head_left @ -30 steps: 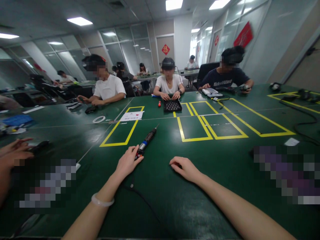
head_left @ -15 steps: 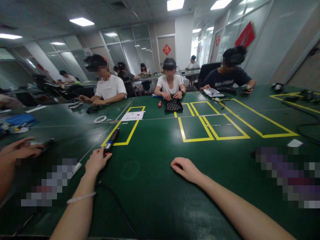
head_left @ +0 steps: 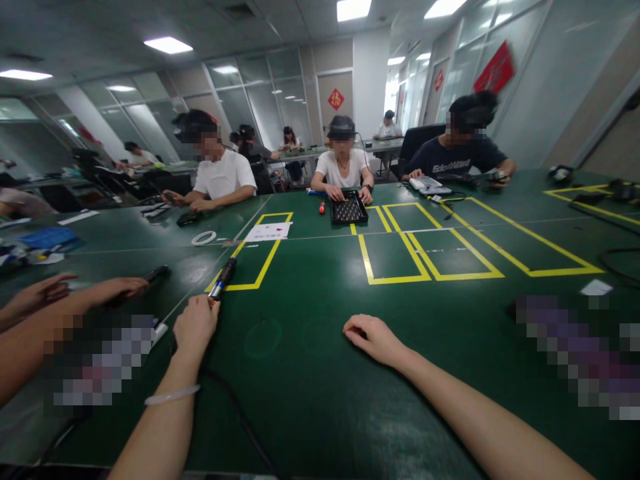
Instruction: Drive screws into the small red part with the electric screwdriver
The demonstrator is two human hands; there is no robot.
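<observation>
My left hand is closed round the handle end of a black electric screwdriver with a blue band and a silver ring. The tool lies at a slant, its far end over the yellow tape outline, and my fingers hide its lower part. A black cable runs from under that hand towards the table's front edge. My right hand rests on the green table top with loosely curled fingers. Nothing shows in it.
At the left, a co-worker's hand reaches to a dark tool. Across the table, a person handles a black tray beside a small red object. A paper sheet and a white ring lie further back.
My left hand has turned and wrapped further round the screwdriver. The co-worker's arm at the left has reached rightward with its dark tool. My right hand has stayed in place.
</observation>
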